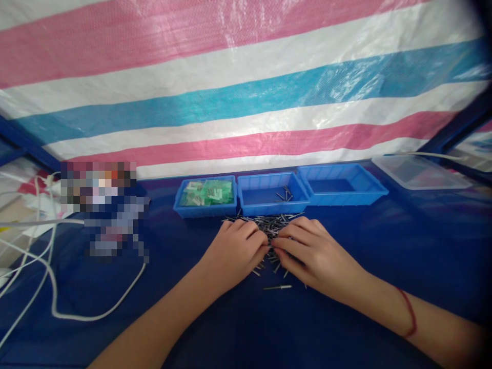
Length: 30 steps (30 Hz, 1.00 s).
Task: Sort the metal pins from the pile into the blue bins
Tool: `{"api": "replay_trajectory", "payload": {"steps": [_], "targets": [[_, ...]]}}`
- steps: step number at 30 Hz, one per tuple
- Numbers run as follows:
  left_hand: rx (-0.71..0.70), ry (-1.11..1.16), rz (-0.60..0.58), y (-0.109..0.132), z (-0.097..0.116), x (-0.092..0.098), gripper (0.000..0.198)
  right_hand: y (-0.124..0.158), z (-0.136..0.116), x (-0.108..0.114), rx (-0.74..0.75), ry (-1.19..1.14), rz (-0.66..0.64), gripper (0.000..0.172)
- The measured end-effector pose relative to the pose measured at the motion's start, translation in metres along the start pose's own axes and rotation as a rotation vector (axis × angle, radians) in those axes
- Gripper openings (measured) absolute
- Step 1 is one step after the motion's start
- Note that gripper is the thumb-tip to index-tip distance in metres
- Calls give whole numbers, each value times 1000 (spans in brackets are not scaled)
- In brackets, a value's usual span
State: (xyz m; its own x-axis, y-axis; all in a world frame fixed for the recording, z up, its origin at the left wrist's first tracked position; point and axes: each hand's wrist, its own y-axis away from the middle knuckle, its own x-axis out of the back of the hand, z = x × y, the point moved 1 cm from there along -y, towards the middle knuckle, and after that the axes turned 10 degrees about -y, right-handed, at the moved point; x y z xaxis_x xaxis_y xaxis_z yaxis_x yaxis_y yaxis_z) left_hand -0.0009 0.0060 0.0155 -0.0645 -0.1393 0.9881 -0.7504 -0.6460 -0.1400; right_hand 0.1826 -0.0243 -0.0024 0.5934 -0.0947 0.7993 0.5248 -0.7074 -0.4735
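Note:
A loose heap of blind rivets (273, 223), thin metal pins with thicker ends, lies on the dark blue table. My left hand (242, 248) rests at the heap's left side, its fingers curled and pressed together. From the right, my right hand (311, 251) reaches into the same heap with bent fingers. The fingertips of both hands nearly meet over the rivets, and whatever they pinch is hidden. One single blind rivet (277, 287) lies apart, nearer to me. Behind the heap, a blue middle bin (274, 209) holds several rivets.
A left blue bin (205, 210) contains green-and-white packets (215, 190). To the right stands another blue bin (346, 199), beside a translucent plastic lid (421, 173). White cables (54, 287) loop over the left of the table (246, 333). A striped sheet (246, 102) hangs behind.

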Motion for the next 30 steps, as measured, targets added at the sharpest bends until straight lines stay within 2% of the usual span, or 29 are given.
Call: {"api": "replay_trajectory", "payload": {"steps": [5,10,13,22,30], "targets": [[16,168,68,-2,3,0,22,1,3,0,-25,-52,26,12],[132,463,155,-2,6,-5,20,2,6,2,-7,-96,110,12],[165,552,183,-1,6,-6,20,2,6,2,-10,-129,155,12],[183,607,268,1,8,-3,15,-3,4,3,-52,-269,156,10],[173,564,294,1,5,-3,13,-3,5,7,-99,-267,253,8]]}}
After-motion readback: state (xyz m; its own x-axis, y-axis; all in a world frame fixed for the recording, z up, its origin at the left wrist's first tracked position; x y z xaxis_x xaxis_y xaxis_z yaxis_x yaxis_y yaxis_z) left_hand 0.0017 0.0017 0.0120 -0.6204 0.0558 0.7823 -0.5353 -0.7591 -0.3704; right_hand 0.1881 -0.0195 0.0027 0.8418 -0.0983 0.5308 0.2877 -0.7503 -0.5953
